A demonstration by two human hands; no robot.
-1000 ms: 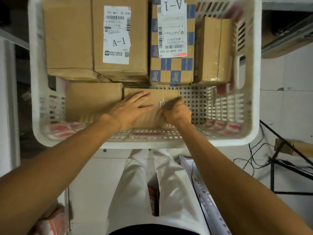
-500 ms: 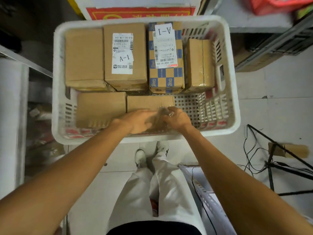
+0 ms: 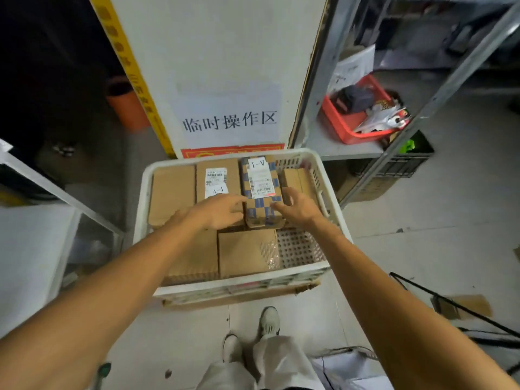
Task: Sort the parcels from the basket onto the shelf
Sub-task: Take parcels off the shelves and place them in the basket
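A white plastic basket point(image 3: 334, 192) on the floor holds several cardboard parcels. In its far row stands a blue-and-tan checkered parcel point(image 3: 263, 198) with a white label marked A-1. My left hand point(image 3: 218, 211) lies over the labelled brown parcel point(image 3: 218, 178) just left of it, fingers stretched toward the checkered one. My right hand point(image 3: 297, 205) is at the checkered parcel's right side, fingers spread and relaxed. Neither hand grips anything. A plain brown parcel point(image 3: 247, 253) lies in the near row.
A metal shelf point(image 3: 337, 144) stands at the right with a red tray point(image 3: 346, 128) of odds and ends. A white pillar with a sign rises behind the basket. Cables and a dark stand point(image 3: 450, 305) cross the floor at the right. My feet are below the basket.
Both hands left the near-row brown parcel and moved up to the two sides of the checkered parcel. The camera pulled back, so the pillar and shelf came into view.
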